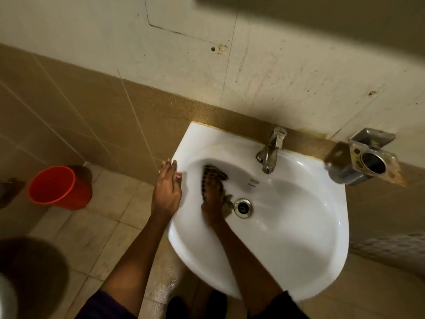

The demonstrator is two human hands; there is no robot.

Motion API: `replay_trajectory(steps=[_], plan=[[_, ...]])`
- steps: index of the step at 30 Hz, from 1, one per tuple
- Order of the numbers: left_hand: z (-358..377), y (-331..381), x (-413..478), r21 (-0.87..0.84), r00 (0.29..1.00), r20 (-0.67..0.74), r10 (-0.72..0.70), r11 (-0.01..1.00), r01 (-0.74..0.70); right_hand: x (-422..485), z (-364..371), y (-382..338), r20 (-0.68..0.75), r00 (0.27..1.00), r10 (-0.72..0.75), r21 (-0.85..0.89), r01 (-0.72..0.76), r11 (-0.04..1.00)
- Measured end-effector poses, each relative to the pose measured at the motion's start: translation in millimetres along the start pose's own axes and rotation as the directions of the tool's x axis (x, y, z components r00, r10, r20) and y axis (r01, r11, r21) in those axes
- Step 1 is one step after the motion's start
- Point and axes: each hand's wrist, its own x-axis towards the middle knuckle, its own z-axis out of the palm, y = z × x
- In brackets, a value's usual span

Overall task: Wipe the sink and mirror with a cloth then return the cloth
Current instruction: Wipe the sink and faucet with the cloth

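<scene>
Your left hand (pixel 166 187) lay flat on the left rim of the white sink (pixel 299 261), fingers straight and together, gripping nothing. Your right hand (pixel 212 195) was down inside the basin, pressing on the dark patterned cloth (pixel 213 172). Its fingers looked stretched out over the fabric rather than curled round it, though that hand was blurred. The cloth sat against the left inner slope of the basin, partly under your palm, with one end poking out above your fingertips and a paler corner just beside the drain (pixel 243 207). The metal tap (pixel 271 149) stood at the back of the sink, its spout hanging over the basin to the right of the cloth and well apart from both hands. A metal holder (pixel 365 160) with a round cup ring was fixed to the wall just past the sink's right corner. A red bucket (pixel 59 187) stood on the tiled floor to your left, close to the brown wall tiles (pixel 69 107).
</scene>
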Motion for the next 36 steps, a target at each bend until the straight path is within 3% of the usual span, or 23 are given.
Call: replay_trajectory(steps=[2,5,7,8,11,14,17,19,22,24,26,28,32,34,36], plan=[[0.1,-0.8,0.0,0.003,1.000,-0.006,0.005,1.000,-0.005,10.3,5.7,-12.8,-0.163,0.977,0.134,-0.060,-0.146,0.987],[0.9,-1.4,0.3,0.000,1.000,-0.008,0.015,1.000,-0.015,12.6,11.5,-31.2,-0.204,0.964,0.173,0.095,-0.156,0.983],[1.4,-1.0,0.7,0.017,1.000,-0.007,0.015,1.000,-0.015,10.3,8.5,-42.0,-0.140,0.990,0.011,0.272,0.028,0.962],[1.2,-1.3,0.9,0.021,1.000,-0.004,0.010,1.000,-0.010,6.4,8.4,-46.4,-0.091,0.986,-0.139,0.251,0.158,0.955],[1.5,-1.7,0.8,0.013,1.000,0.004,0.005,1.000,-0.006,6.6,-2.5,-25.3,0.139,0.898,-0.417,-0.112,0.432,0.895],[2.3,-3.4,2.4,0.012,1.000,-0.013,0.023,1.000,-0.023,26.0,-43.6,19.0,0.229,0.798,-0.558,-0.542,0.581,0.608],[4.1,-3.7,1.3,0.003,1.000,-0.018,0.011,1.000,-0.011,42.3,-78.6,47.2,0.337,0.774,-0.536,-0.778,0.550,0.304],[3.4,-2.9,3.1,-0.018,0.999,-0.031,0.009,1.000,-0.010,45.6,-85.4,57.6,0.304,0.742,-0.598,-0.805,0.535,0.255],[2.3,-1.6,3.8,-0.011,1.000,-0.026,0.000,1.000,0.000,32.8,-95.6,78.5,0.231,0.719,-0.655,-0.819,0.507,0.268],[2.0,-0.6,1.9,-0.017,1.000,-0.017,-0.007,1.000,0.006,15.9,-108.8,95.6,0.233,0.734,-0.638,-0.843,0.480,0.244],[1.0,-0.4,1.2,-0.030,1.000,-0.020,-0.014,0.999,0.014,3.2,-120.4,112.6,0.203,0.756,-0.622,-0.832,0.468,0.297],[1.3,-0.2,1.0,-0.027,1.000,-0.017,-0.026,0.999,0.025,-10.1,-136.5,131.2,0.183,0.816,-0.548,-0.832,0.425,0.355],[3.0,-2.0,2.9,0.004,0.999,-0.005,-0.044,0.999,0.044,-34.5,-168.2,165.1,0.145,0.958,-0.248,-0.843,0.251,0.476],[3.9,-3.3,4.1,0.010,0.999,-0.001,-0.044,0.999,0.044,-43.4,-160.9,160.0,0.135,0.975,-0.176,-0.758,0.216,0.616],[3.7,-3.7,3.8,0.010,0.999,0.004,-0.039,0.999,0.038,-49.7,-132.7,138.2,0.054,0.989,-0.136,-0.473,0.146,0.869]])
